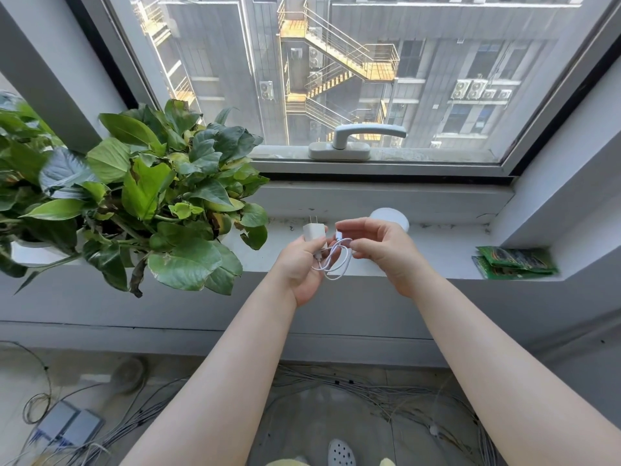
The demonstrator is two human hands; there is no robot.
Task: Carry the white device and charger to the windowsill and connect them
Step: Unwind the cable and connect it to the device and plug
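My left hand (302,264) holds a white charger plug (315,232), prongs pointing up, above the front edge of the windowsill (447,250). Its thin white cable (334,262) loops down between both hands. My right hand (383,247) pinches the cable's small connector end (339,235) between thumb and fingertips. A round white device (391,215) lies on the sill just behind my right hand, which partly hides it. The connector is apart from the device.
A large leafy potted plant (144,196) fills the sill's left side. Green packets (515,262) lie at the sill's right end. A window handle (356,139) sits above. Cables (369,388) and boxes cover the floor below.
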